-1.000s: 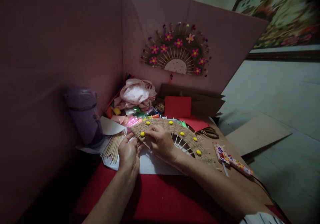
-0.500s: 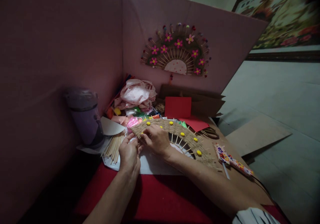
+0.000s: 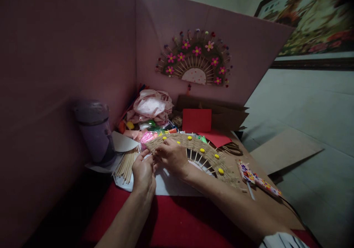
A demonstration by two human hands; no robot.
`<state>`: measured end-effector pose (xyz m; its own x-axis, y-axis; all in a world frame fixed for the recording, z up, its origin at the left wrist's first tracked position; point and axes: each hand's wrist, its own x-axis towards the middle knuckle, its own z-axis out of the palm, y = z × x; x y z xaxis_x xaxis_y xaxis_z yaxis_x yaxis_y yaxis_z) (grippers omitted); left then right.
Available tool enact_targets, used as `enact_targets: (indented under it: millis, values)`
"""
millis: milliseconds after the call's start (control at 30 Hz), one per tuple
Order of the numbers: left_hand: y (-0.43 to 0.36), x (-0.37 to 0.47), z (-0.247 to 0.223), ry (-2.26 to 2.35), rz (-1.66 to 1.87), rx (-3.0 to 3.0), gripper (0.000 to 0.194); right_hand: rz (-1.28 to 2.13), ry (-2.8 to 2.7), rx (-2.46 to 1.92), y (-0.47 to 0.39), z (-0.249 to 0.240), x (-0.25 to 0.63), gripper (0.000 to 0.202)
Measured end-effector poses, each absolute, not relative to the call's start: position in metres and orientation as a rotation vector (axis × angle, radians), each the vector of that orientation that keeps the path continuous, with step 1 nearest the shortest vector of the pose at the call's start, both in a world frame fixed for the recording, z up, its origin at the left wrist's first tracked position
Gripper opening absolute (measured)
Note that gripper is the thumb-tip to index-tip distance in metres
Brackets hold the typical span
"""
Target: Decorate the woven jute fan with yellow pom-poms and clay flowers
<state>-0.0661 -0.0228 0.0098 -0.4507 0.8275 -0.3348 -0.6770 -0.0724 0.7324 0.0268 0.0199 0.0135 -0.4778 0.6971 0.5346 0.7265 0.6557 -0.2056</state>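
A half-ring craft fan (image 3: 190, 145), wrapped in brown twine over thin sticks, lies tilted on a white sheet (image 3: 177, 183). Yellow round dots (image 3: 202, 150) are spaced along its band. My left hand (image 3: 143, 170) grips the fan's left end, thumb and fingers closed on its lower edge. Bent over that same end is my right hand (image 3: 174, 157), its fingertips pinched together against the twine. What sits under those fingertips is hidden.
Left stand a purple tumbler (image 3: 95, 137) and a bundle of sticks (image 3: 127, 165). Behind lie crumpled pink fabric (image 3: 152, 104), clay packets (image 3: 148, 135) and red card (image 3: 197, 120). At right are scissors (image 3: 235, 148) and a flowered glue gun (image 3: 258, 180). A finished fan (image 3: 193, 60) hangs behind.
The yellow dot that showed by my right fingertips is now covered by them. Both hands stay at the fan's left end; the whole view has shifted slightly.
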Motion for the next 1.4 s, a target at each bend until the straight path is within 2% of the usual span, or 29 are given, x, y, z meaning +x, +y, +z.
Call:
enact_targets:
  millis: [167,400,667,967,1100,1400]
  values:
    - [-0.024,-0.066,0.011,1.061,1.742,0.202,0.028,-0.064,-2.252,-0.977,0.019,0.019,0.038,0.016]
    - [-0.023,-0.066,0.010,1.034,1.747,0.159,0.028,-0.385,-2.463,-0.790,0.018,0.014,0.046,0.019]
    - [-0.024,-0.065,0.012,1.046,1.733,0.173,0.029,-0.475,-2.519,-0.740,0.018,0.016,0.048,0.020]
    - [-0.025,-0.064,0.014,1.047,1.720,0.183,0.031,-0.178,-2.334,-0.930,0.016,0.013,0.056,0.015]
    - [-0.025,-0.065,0.014,1.056,1.718,0.184,0.033,-0.111,-2.374,-0.888,0.017,0.009,0.056,0.025]
    - [-0.025,-0.065,0.012,1.040,1.711,0.177,0.031,0.102,-2.241,-0.956,0.012,0.013,0.049,0.016]
